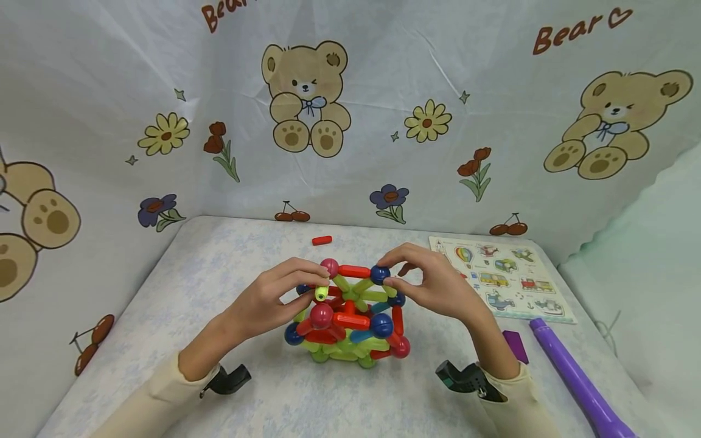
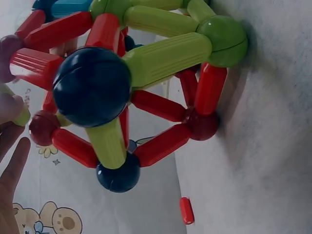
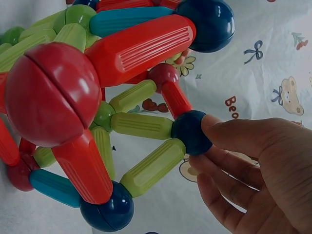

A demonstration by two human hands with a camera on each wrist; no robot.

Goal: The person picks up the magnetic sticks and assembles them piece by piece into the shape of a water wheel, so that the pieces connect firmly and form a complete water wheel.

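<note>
A structure of magnetic rods and balls (image 1: 345, 347) in red, green, blue and pink stands on the table. With thumb and fingers my left hand (image 1: 279, 295) pinches a short yellow-green rod (image 1: 321, 294) near the structure's upper left; its free end faces the head camera. Thumb and fingers of my right hand (image 1: 432, 280) grip a dark blue ball (image 1: 380, 275) at the upper right back corner, joined to a red rod (image 1: 354, 271) and green rods. In the right wrist view that blue ball (image 3: 191, 132) sits between thumb and fingertips.
A loose red rod (image 1: 322, 240) lies behind the structure. To the right are a picture board of vehicles (image 1: 501, 277), a purple piece (image 1: 515, 346) and a long purple tube (image 1: 580, 380). A bear-print cloth (image 1: 356, 170) hangs at the back.
</note>
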